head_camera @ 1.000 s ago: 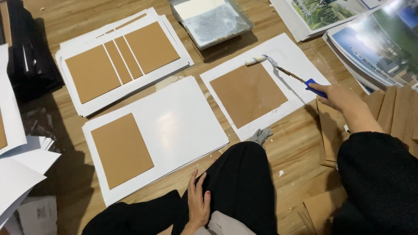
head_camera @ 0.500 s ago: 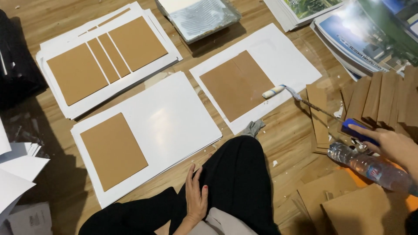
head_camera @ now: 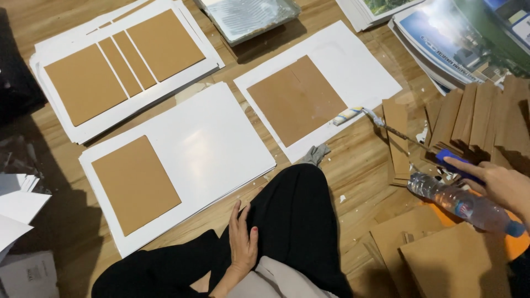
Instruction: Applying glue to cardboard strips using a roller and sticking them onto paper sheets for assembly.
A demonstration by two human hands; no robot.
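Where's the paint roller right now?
In the head view it lies at the right: the paint roller rests on the white sheet's edge, its blue handle under the right hand.

Single head view, looking steeply down, fairly near floor (head_camera: 359, 165), right edge cropped

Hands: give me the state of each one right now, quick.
Left hand: open, flat on the black-trousered leg, holding nothing.
Right hand: on the blue handle of the paint roller; grip cannot be told.

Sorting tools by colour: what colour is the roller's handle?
Blue, on the roller handle under the right hand, seen in the head view.
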